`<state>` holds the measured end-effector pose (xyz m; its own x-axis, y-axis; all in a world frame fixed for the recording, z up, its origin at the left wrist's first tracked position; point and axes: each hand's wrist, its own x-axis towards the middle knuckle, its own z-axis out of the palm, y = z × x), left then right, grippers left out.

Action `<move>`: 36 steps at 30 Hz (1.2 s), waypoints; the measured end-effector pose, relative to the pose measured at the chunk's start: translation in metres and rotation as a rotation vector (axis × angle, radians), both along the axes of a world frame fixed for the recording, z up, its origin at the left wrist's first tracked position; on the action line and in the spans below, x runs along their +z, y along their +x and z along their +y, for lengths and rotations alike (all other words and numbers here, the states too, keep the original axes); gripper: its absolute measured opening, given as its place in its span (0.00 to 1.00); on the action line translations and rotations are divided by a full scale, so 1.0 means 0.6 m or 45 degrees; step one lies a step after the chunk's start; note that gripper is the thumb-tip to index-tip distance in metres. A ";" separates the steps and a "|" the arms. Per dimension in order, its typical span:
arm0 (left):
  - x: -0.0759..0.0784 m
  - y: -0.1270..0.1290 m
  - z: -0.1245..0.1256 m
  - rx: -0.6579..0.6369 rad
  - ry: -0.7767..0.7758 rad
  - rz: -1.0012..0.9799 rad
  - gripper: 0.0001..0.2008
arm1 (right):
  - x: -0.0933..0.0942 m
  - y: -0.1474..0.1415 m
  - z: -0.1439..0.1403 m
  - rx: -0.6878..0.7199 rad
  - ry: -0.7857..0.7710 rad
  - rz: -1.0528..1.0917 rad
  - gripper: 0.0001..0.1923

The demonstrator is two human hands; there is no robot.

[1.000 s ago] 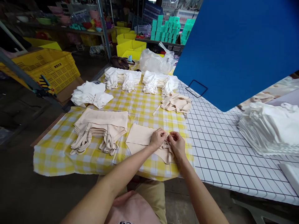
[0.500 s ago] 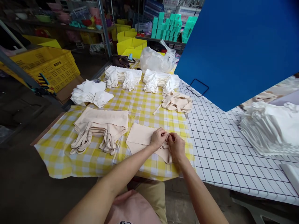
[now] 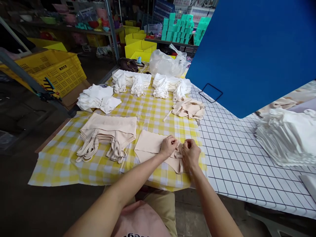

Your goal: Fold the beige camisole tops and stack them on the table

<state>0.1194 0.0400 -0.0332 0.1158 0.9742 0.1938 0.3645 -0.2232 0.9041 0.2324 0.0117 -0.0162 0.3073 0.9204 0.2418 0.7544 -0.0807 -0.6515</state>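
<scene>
Two hands working | left hand (image 3: 168, 147) and right hand (image 3: 191, 154) both pinching straps of beige garment (image 3: 153, 148) | garment lying flat on yellow-checked worktop (image 3: 150, 112), beside beige stack (image 3: 108, 133)

Dark characters on yellow crate (image 3: 59, 70), too small to read.

We have our left hand (image 3: 169, 147) and right hand (image 3: 191, 154) close together on a beige garment (image 3: 150, 146) lying flat on the yellow checked cloth (image 3: 150, 112), both pinching its straps (image 3: 179, 154) at the near right corner. Just to our left sits a stack of beige garments (image 3: 108, 130) with straps hanging toward us, and beyond them white folded piles (image 3: 132, 82) and a small beige heap (image 3: 189, 108). A blue board (image 3: 259, 49) stands over the white grid tabletop (image 3: 234, 158) to our right.
</scene>
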 end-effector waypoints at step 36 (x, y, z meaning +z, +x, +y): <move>-0.003 -0.004 0.002 -0.004 -0.010 -0.091 0.07 | 0.034 0.000 -0.004 -0.019 -0.042 0.548 0.08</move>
<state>0.1168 0.0413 -0.0348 0.1048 0.9753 0.1943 0.2983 -0.2172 0.9295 0.2325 0.0092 0.0045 0.3867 0.9203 0.0590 0.4127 -0.1155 -0.9035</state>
